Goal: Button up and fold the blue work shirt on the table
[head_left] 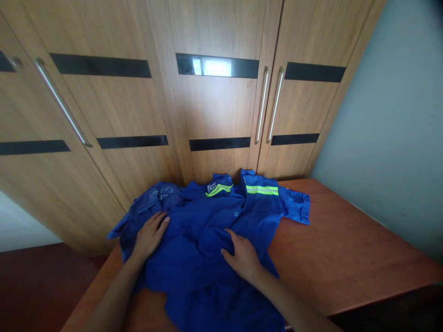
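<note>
While your right hand [244, 258] lies on the blue shirt [194, 244], thumb and forefinger parted, your left hand [150, 236] touches it, grip unclear; the cloth spreads beneath and between them.

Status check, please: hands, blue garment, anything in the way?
Left hand, right hand touching blue garment; grip unclear. Garment spread on wooden table, front creased. Darker blue cloth bunched beside left hand; cabinet right behind.
</note>
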A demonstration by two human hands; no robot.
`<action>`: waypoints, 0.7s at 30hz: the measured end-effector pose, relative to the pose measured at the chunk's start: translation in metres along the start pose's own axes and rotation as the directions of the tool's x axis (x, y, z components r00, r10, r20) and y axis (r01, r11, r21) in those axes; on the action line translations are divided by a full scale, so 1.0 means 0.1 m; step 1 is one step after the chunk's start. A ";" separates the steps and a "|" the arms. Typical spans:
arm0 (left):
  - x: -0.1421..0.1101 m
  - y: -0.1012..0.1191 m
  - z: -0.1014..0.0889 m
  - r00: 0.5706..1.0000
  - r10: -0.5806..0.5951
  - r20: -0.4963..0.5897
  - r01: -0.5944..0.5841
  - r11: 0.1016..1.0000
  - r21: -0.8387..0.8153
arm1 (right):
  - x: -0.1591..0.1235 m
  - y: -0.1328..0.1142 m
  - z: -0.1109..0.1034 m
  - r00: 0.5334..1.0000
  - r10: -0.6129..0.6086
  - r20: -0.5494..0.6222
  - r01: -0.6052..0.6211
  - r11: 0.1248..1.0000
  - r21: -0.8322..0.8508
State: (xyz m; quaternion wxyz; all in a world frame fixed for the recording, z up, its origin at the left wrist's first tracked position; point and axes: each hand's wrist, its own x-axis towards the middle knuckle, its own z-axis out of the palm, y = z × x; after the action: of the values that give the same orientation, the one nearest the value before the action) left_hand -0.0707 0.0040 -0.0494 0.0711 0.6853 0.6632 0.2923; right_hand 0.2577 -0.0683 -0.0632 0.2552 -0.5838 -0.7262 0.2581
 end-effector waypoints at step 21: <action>-0.70 0.88 -0.04 0.979 -0.071 0.193 0.097 0.986 -0.133 | 0.13 0.46 -0.57 0.986 -0.151 -0.068 0.165 0.890 0.424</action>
State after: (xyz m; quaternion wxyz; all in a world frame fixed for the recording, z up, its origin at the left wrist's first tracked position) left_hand 0.0068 -0.0731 -0.0249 0.1940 0.6744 0.6595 0.2694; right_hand 0.3264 -0.0423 -0.0506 0.4093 -0.4566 -0.6925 0.3800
